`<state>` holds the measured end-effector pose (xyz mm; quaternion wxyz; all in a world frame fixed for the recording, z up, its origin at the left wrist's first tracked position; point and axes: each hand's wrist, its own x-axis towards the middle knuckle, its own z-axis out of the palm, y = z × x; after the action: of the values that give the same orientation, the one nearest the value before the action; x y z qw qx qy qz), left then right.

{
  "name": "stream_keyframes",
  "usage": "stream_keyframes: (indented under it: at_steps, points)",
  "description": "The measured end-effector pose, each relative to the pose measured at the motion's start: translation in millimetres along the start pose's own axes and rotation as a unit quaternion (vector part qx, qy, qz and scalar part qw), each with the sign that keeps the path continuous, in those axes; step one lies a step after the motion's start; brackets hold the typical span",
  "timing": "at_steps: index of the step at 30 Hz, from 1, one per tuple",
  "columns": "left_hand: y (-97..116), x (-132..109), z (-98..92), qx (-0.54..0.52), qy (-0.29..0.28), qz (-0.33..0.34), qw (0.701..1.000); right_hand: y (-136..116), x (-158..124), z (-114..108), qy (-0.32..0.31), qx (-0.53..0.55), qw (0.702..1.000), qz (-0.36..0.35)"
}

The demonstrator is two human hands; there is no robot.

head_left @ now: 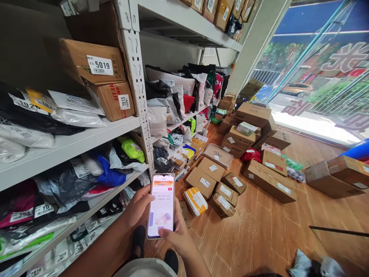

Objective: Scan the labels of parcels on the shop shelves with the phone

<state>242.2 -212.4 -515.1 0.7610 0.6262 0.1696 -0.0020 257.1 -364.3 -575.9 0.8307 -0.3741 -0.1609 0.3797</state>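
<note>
Brown plank floor (253, 238) spreads across the right of the head view, up to a bright window (311, 46) at the far right. White shelves (109, 134) fill the left, packed with bags and boxes; on the upper level, a box marked 5019 (92, 63) sits on a box marked 7015 (111, 100). Below them lie a lime bag (132, 149) and a blue bag (111, 171).

At the near middle, a phone (161, 207) is held upright over the floor, its screen lit. The left hand (141, 206) is closed on its left edge, thumb by the screen; the right hand (178, 231) is closed round its right side, thumb on the lower screen.

Just right of the phone, on the floor, lies a yellow-and-white parcel (196, 201), beside small cartons (226, 196). Farther right are a long carton (268, 181) and a red bag (250, 154). Dark shoes (139, 238) show below the hands.
</note>
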Motion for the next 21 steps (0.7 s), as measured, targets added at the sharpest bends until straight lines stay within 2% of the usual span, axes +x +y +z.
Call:
stream_keyframes:
  at_steps: [11,21]
  points:
    - [0,-1,0.1,-0.018,0.004,0.011,1.0,-12,-1,9,0.013,-0.013,1.0,0.019]
    - [1,-2,3.4,-0.026,0.013,0.008,1.0,-10,1,5,0.008,-0.019,1.0,0.007]
